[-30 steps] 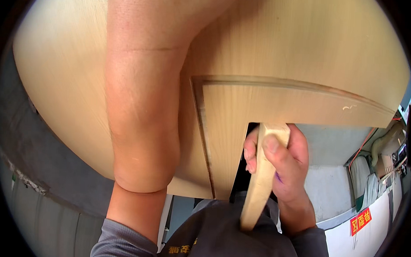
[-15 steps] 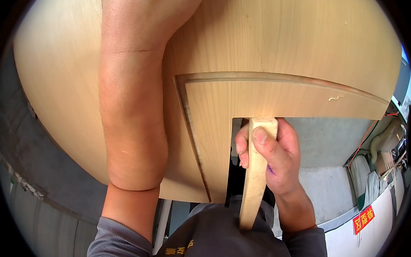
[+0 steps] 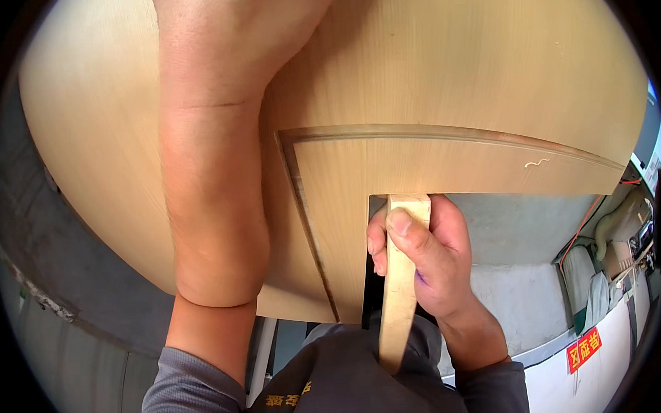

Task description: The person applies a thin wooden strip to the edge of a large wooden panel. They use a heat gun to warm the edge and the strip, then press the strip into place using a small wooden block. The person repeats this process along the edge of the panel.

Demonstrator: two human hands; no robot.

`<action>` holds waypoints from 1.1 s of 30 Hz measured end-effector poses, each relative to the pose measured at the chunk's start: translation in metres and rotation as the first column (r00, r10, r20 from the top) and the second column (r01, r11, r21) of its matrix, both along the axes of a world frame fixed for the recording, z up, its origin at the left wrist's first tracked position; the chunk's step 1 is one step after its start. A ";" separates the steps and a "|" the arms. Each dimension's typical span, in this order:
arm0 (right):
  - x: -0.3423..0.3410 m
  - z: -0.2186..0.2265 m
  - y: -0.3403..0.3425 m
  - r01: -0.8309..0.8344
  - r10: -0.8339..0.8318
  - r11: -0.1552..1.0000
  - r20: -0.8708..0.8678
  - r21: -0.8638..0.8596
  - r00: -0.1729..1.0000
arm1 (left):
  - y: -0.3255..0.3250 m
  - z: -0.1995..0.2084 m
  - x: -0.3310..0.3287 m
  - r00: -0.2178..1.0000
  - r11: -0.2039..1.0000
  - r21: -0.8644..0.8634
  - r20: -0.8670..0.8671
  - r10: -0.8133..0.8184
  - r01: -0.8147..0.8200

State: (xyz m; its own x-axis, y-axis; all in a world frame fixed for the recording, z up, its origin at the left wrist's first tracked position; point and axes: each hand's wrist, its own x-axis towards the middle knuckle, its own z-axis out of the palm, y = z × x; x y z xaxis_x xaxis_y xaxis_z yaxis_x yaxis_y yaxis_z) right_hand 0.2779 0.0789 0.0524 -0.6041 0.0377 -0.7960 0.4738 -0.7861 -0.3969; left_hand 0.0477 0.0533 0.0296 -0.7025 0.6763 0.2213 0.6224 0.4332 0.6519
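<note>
My right hand is closed around a pale wooden bar, thumb flat on its face and fingers wrapped behind. The bar's top end meets the lower edge of a cutout in a light wood-grain panel; its bottom end reaches down to my dark apron. A dark groove runs across the panel and turns down left of the cutout. My left hand reaches up over the panel's left part, its forearm along the surface. Its fingers lie beyond the upper edge of the view.
A thin curled shaving lies on the panel near the groove. Right of my right hand, a grey surface shows through the cutout. Cloths, a hose and an orange cable are at the right, above a red sign on a white surface.
My right hand and the wooden bar have shifted slightly left and a little down along the cutout's edge. My left arm is nearly in the same place.
</note>
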 end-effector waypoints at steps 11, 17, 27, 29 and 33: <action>-0.002 0.001 0.005 0.043 -0.042 0.998 0.023 -0.049 0.999 | 0.004 -0.024 0.009 0.979 0.975 0.180 -0.137 0.154 -0.128; 0.069 0.008 0.075 0.139 -0.181 0.968 0.198 0.209 0.963 | 0.007 -0.018 0.010 0.953 0.971 0.040 -0.183 0.240 -0.236; 0.308 -0.022 0.071 0.326 -0.515 0.850 0.519 0.413 0.682 | -0.014 -0.007 -0.046 0.970 0.967 -0.146 -0.154 0.188 -0.210; 0.323 -0.024 0.011 0.408 -0.483 0.874 0.570 0.265 0.665 | -0.024 -0.018 -0.052 0.917 0.946 -0.205 -0.362 0.165 -0.251; 0.353 -0.003 -0.072 0.480 -0.401 0.877 0.575 0.016 0.713 | -0.046 -0.022 -0.004 0.884 0.912 -0.382 -0.465 -0.046 -0.153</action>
State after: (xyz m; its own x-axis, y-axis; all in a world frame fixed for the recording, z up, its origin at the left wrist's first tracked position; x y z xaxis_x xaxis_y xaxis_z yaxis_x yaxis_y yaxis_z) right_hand 0.6304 0.0069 0.0495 -0.0057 0.0645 -0.9979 0.1633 -0.9845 -0.0646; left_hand 0.0438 0.0068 0.0078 -0.6268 0.7395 0.2454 0.7719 0.6324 0.0660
